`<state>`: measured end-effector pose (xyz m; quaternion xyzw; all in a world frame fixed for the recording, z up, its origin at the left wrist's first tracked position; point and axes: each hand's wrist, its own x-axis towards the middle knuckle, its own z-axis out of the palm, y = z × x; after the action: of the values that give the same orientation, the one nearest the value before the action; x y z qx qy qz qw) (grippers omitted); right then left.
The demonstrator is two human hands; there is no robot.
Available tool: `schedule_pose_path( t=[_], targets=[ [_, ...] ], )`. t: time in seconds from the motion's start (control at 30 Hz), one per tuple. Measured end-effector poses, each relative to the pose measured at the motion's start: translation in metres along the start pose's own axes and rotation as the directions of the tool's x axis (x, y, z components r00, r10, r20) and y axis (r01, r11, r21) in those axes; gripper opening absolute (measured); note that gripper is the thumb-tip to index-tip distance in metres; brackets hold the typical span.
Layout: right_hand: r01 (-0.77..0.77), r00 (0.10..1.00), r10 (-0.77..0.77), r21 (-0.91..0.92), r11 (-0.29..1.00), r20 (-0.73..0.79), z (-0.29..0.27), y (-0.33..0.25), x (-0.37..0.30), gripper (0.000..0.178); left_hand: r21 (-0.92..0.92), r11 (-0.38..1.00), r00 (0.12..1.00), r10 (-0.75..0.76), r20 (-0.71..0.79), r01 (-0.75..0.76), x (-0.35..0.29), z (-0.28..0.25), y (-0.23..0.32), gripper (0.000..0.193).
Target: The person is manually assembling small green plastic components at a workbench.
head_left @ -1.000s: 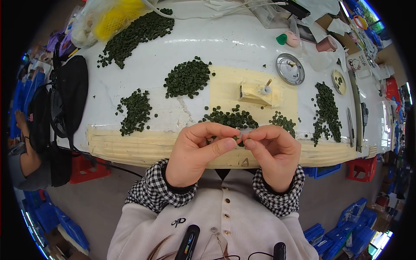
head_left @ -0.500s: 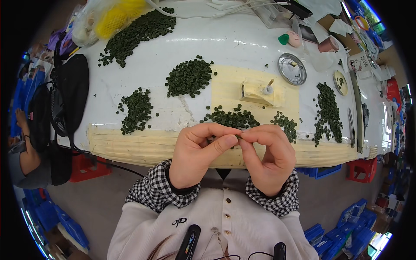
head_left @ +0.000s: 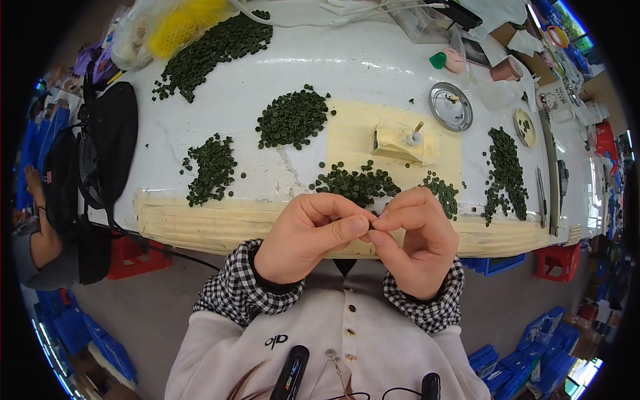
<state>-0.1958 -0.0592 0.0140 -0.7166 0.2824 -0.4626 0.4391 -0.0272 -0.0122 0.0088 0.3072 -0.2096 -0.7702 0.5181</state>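
My left hand (head_left: 297,235) and my right hand (head_left: 420,241) meet over the table's near edge. Thumb and forefinger of each are pinched, their tips almost touching. Between them a tiny dark piece (head_left: 371,226) just shows, mostly covered by the fingers; its exact kind is too small to tell. Just beyond the hands lies a heap of small, round, dark green pieces (head_left: 357,183), with a smaller scatter of green pieces (head_left: 440,192) to its right. Behind these, a block covered in yellowish tape (head_left: 397,143) carries a short upright stick (head_left: 418,128).
More green heaps lie at centre (head_left: 293,117), left (head_left: 212,171), far left (head_left: 213,53) and right (head_left: 507,172). A round metal lid (head_left: 451,107), a small round dish (head_left: 525,128) and slim tweezers-like tools (head_left: 541,197) are at right. A black bag (head_left: 110,137) hangs at left, near another person's arm (head_left: 37,193).
Both hands have shifted slightly: the left a little down and leftward, the right slightly right. Their fingertips stay together, and the green piece between them is now more hidden.
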Motion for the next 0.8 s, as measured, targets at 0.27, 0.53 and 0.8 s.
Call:
schedule_pose_path(
  t=[0.27, 0.53, 0.8],
  targets=[
    [0.039, 0.999, -0.036, -0.096, 0.995, 0.031, -0.0065, -0.0021, 0.0009, 0.020, 0.172, 0.984, 0.998, 0.055, -0.016, -0.051, -0.0010, 0.0004, 0.0016, 0.013],
    [0.041, 0.998, -0.036, -0.088, 0.995, 0.053, -0.0075, -0.0032, 0.0027, 0.018, 0.423, 0.888, 0.973, 0.223, -0.054, -0.180, -0.0018, 0.0026, 0.0007, 0.008],
    [-0.179, 0.984, 0.172, 0.174, 0.968, 0.054, -0.0017, 0.0004, -0.0014, 0.012, 0.539, 0.806, 0.948, 0.315, -0.038, -0.246, -0.0021, 0.0038, -0.0030, 0.005]
  ],
)
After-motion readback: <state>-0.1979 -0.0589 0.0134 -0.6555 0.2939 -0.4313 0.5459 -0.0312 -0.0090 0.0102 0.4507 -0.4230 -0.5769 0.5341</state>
